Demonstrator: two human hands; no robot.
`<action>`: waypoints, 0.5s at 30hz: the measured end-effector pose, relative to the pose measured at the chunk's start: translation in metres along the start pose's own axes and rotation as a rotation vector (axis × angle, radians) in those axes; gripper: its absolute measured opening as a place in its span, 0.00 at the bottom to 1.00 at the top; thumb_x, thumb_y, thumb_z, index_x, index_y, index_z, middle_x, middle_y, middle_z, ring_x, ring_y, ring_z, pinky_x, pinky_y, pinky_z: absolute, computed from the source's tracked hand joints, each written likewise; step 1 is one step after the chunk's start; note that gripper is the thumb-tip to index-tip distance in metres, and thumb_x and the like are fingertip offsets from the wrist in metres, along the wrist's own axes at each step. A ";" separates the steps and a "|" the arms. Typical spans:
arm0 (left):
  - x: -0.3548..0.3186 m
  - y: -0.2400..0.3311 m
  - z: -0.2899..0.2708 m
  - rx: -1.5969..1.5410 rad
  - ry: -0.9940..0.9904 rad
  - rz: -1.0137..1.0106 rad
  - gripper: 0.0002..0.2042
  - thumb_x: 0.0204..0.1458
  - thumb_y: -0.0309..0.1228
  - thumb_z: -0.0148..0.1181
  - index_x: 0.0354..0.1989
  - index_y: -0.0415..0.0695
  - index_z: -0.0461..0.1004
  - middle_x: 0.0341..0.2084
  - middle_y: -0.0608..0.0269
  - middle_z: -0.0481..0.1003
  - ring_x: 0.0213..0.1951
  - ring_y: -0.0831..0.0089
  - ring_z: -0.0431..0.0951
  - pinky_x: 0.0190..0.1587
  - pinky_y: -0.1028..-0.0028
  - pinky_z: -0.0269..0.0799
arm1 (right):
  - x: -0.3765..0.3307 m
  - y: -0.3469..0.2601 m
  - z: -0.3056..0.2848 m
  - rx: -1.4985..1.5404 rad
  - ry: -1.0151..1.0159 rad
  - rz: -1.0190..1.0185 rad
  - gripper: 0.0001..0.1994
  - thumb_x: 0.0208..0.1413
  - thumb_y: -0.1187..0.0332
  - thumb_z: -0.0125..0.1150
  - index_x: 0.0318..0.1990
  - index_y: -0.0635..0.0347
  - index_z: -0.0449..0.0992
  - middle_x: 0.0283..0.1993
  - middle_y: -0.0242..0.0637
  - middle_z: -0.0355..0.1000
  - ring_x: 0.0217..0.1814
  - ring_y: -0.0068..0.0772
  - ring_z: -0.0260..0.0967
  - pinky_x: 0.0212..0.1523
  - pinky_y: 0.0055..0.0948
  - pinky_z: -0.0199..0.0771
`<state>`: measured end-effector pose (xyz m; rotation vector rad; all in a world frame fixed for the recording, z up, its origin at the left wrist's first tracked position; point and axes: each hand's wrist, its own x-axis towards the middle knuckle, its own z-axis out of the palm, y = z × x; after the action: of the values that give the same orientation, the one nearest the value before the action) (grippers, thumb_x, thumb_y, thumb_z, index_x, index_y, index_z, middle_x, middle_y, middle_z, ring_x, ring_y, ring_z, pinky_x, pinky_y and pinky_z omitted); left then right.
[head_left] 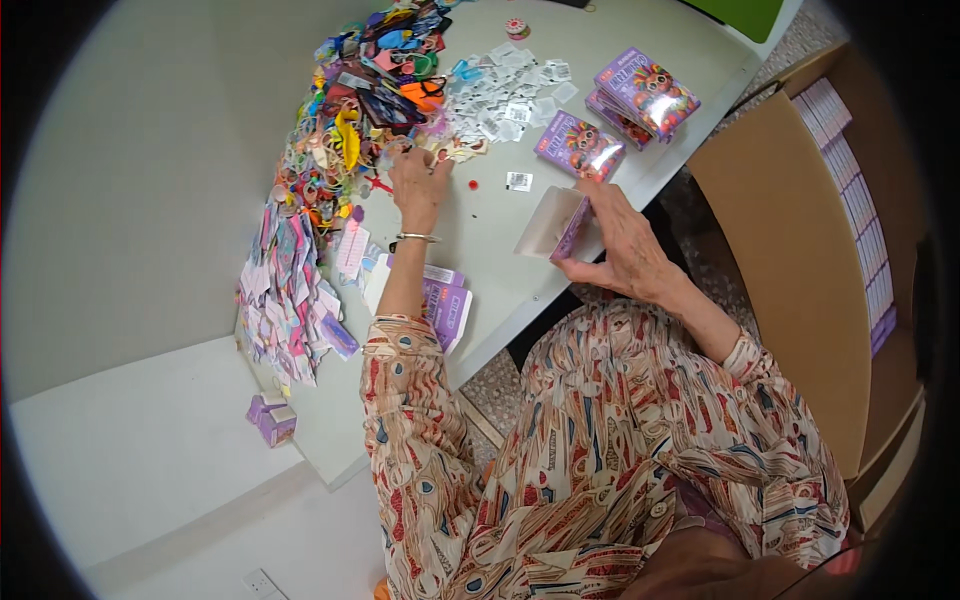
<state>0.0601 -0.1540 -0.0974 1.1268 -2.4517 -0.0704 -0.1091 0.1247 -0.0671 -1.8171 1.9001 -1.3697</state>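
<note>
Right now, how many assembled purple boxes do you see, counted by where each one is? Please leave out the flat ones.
Open box in the right hand: 1
Closed picture boxes on the table: 3, one alone and two visible in a stack
Small boxes on the low white surface: 2
Total: 6

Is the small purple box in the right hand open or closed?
Open: the small purple box in the right hand shows its pale flap raised.
</note>
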 end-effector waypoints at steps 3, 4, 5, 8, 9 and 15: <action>0.008 -0.002 -0.002 -0.096 -0.056 -0.023 0.12 0.40 0.32 0.71 0.24 0.39 0.73 0.25 0.60 0.72 0.27 0.68 0.72 0.31 0.70 0.68 | -0.003 0.005 0.005 0.059 -0.012 0.000 0.40 0.36 0.65 0.74 0.58 0.64 0.59 0.56 0.49 0.62 0.57 0.51 0.63 0.55 0.37 0.68; 0.009 0.000 -0.005 -0.327 -0.132 -0.165 0.10 0.42 0.30 0.70 0.22 0.40 0.73 0.23 0.65 0.70 0.25 0.73 0.70 0.29 0.73 0.66 | -0.004 0.006 0.005 0.087 -0.013 0.009 0.41 0.35 0.65 0.74 0.59 0.64 0.58 0.57 0.49 0.62 0.58 0.50 0.63 0.57 0.37 0.67; 0.009 0.005 -0.011 -0.558 -0.208 -0.306 0.09 0.44 0.29 0.68 0.21 0.41 0.73 0.20 0.70 0.68 0.23 0.79 0.67 0.26 0.76 0.63 | -0.006 0.006 0.004 0.114 -0.012 0.020 0.42 0.35 0.65 0.74 0.59 0.64 0.57 0.58 0.49 0.61 0.60 0.50 0.62 0.59 0.36 0.65; 0.004 -0.005 -0.024 -0.635 -0.182 -0.302 0.08 0.46 0.28 0.67 0.23 0.40 0.73 0.19 0.72 0.70 0.23 0.83 0.67 0.24 0.78 0.63 | -0.010 0.011 0.008 0.147 0.009 -0.024 0.44 0.32 0.67 0.76 0.60 0.64 0.56 0.60 0.49 0.60 0.61 0.51 0.61 0.60 0.38 0.63; 0.001 -0.004 -0.030 -0.694 -0.164 -0.344 0.09 0.46 0.29 0.67 0.23 0.39 0.74 0.19 0.68 0.73 0.23 0.81 0.71 0.24 0.78 0.66 | -0.011 0.013 0.009 0.142 0.006 -0.018 0.44 0.32 0.67 0.76 0.60 0.64 0.56 0.60 0.49 0.60 0.61 0.51 0.61 0.60 0.38 0.63; -0.011 0.035 -0.091 -0.927 -0.110 -0.274 0.06 0.52 0.25 0.63 0.28 0.39 0.72 0.22 0.71 0.71 0.24 0.85 0.68 0.28 0.83 0.63 | -0.012 0.022 0.017 0.204 0.056 -0.121 0.48 0.28 0.68 0.78 0.61 0.66 0.55 0.62 0.49 0.59 0.61 0.53 0.61 0.60 0.41 0.64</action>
<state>0.0791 -0.1100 -0.0115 0.9899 -1.9140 -1.2256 -0.1099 0.1233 -0.0973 -1.8370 1.6292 -1.6039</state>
